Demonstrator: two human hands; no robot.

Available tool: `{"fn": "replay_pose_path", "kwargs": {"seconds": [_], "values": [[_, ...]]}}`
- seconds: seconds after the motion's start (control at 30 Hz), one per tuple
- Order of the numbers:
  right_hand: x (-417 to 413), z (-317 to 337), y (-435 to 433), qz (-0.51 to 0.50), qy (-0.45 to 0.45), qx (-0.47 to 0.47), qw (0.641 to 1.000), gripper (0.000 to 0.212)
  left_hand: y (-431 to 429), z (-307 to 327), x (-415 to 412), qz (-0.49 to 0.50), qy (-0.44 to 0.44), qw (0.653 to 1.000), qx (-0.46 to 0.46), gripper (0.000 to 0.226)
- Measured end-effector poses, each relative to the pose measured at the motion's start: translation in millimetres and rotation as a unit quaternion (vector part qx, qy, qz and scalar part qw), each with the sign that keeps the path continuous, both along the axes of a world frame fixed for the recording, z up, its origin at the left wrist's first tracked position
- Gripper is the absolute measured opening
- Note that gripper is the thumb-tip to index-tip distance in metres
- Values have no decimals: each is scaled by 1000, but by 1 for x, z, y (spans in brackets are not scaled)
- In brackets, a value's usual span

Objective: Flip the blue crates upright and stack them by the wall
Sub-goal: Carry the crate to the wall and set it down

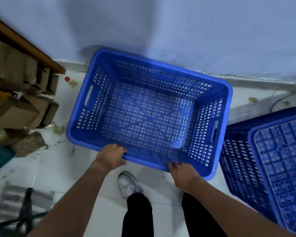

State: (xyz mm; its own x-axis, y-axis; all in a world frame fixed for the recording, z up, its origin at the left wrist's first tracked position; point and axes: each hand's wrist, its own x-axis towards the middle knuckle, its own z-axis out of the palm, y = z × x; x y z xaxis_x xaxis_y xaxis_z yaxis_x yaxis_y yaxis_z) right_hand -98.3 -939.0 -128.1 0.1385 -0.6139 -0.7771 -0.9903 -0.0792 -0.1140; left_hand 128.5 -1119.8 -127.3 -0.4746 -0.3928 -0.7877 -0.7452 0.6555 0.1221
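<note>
While both hands grip its near long rim, the upright blue crate [149, 106] sits open side up with its far long side close against the wall [178, 31]; can't tell whether it rests on the floor or is held just above it. Left hand [110, 155] closed on the rim near the near-left corner, fingers curled over the edge into the crate. Right hand [183, 173] closed on the same rim further right, fingertips hooked over the top. Crate is empty, perforated floor and sides, slot handle visible in each short end.

Second blue crate [270, 168] at right, upside down, ribbed base facing up, just beside the upright one's right end, partly cut off by the frame edge. Looks like it's on top of more blue lattice below, can't tell how many.

Cardboard boxes [19, 103] piled at left, well apart from the crates. Small red cap [67, 79] on the white tile floor [61, 168] near the wall. One white shoe [127, 184] between the forearms.
</note>
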Motion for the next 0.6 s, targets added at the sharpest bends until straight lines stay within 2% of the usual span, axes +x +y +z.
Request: {"fn": "replay_pose_path", "kwargs": {"seconds": [0.07, 0.17, 0.3, 0.4, 0.6], "values": [[2, -1, 4, 28, 15, -19, 999, 53, 0, 0, 2, -31, -21, 999, -37, 34], [7, -1, 10, 23, 23, -38, 999, 52, 10, -3, 3, -45, -54, 995, -68, 36], [6, 0, 19, -16, 32, -50, 998, 52, 11, -8, 4, 36, -47, 997, -57, 47], [-1, 1, 20, 2, 36, -58, 998, 51, 8, -7, 1, 47, -46, 996, -53, 50], [-32, 5, 15, -2, 61, -68, 996, 47, 20, -3, -9, 34, -21, 997, -73, 29]]}}
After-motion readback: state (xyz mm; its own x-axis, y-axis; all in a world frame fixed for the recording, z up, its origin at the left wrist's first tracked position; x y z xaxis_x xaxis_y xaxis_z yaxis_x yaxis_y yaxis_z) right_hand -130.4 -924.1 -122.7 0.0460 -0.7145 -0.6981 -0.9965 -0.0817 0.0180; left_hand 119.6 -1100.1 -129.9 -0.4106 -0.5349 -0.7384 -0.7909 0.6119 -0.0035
